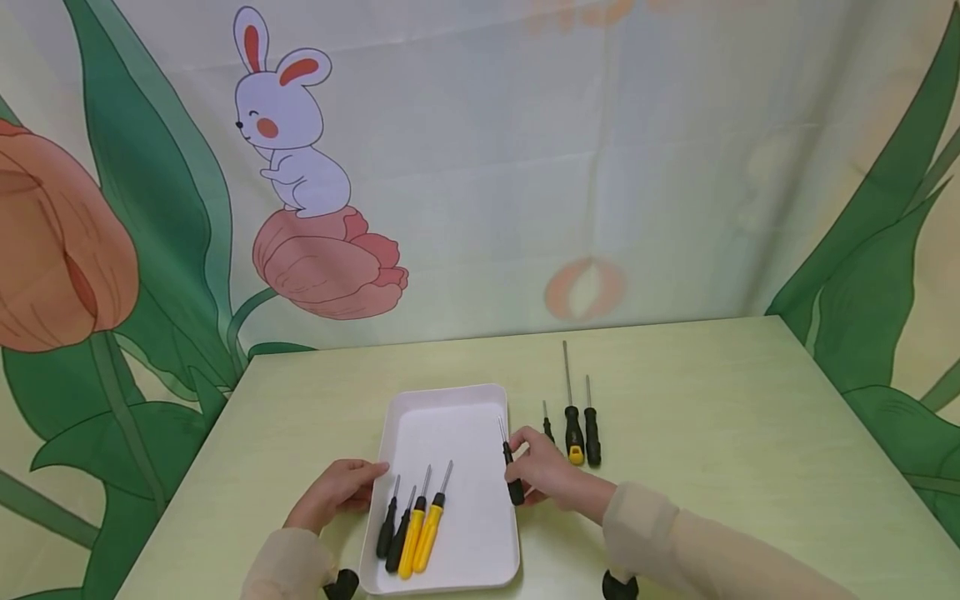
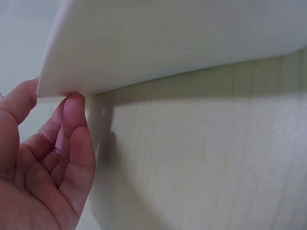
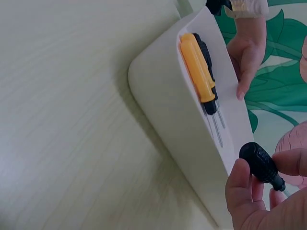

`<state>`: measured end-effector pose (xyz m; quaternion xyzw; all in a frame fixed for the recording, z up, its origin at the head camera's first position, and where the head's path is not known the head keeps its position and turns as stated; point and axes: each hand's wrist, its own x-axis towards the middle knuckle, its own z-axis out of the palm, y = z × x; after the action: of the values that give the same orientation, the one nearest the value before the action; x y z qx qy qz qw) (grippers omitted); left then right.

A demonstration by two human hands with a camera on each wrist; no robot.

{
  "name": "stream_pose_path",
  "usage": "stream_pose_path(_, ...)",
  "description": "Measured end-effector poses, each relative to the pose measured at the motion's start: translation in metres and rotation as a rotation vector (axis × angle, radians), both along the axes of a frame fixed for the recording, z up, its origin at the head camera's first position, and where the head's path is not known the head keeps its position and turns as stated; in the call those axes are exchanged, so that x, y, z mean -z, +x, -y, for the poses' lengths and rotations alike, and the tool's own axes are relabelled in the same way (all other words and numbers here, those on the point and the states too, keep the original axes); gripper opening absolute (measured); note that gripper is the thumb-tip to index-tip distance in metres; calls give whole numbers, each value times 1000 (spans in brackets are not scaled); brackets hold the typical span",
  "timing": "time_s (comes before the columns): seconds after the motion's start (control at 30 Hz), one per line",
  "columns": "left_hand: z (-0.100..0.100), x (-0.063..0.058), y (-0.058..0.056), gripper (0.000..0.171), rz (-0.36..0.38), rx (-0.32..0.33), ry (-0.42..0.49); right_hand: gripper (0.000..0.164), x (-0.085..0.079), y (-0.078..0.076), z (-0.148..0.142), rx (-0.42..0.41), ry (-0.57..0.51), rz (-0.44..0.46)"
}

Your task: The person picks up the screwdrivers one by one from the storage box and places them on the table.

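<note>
My right hand (image 1: 546, 467) is closed to the thickness of one handle: thumb and fingertips pinch a slim screwdriver with a black ribbed handle and a thin metal shaft (image 1: 515, 490). It is held at the right rim of a white, rectangular, round-cornered tray (image 1: 480, 542), handle end towards me, shaft towards the tray's far end. Contact between screwdriver and rim: cannot tell.

My left hand (image 1: 343, 493) is at the tray's left side, thumb and a fingertip pinching the rim between them; the remaining fingers are loosely bent below it.

Inside the tray, in its near left part, four screwdrivers lie side by side, all shafts towards the far end. From the left: a short black-handled screwdriver (image 1: 387, 529), a second black-handled screwdriver (image 1: 399, 543), then a yellow-handled screwdriver with a black collar (image 1: 412, 546) and a matching yellow one (image 1: 429, 537).

Right of the tray's far half, three more lie on the pale yellow-green table (image 1: 697, 400): a small black screwdriver (image 1: 548, 427), a long-shafted black screwdriver with a yellow handle end (image 1: 573, 429) and a mid-sized all-black-handled screwdriver (image 1: 592, 437).

Behind the tray hangs a pale cloth printed with a white rabbit (image 1: 281, 112) on a pink tulip (image 1: 330, 265).
</note>
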<state>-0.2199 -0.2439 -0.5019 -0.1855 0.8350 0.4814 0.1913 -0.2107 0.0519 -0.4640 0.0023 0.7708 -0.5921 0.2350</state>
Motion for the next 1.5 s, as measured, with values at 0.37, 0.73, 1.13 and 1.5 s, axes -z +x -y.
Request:
stream_pose_path(0.37,1,0,-1,32,-1,-6,-12,28,4,-10,-27,96,13,8)
stream_pose_path(0.73,-1,-2,-2,33,-28,-3,-34,27,7,-22,-44,151,84,18)
stream_pose_path(1.13,-1,-5,-3,31,-31,-5,-49,28,4,-38,-66,145,87,31)
stream_pose_path(1.5,-1,-5,-3,30,-32,-10,-33,31,4,-52,-89,129,105,35)
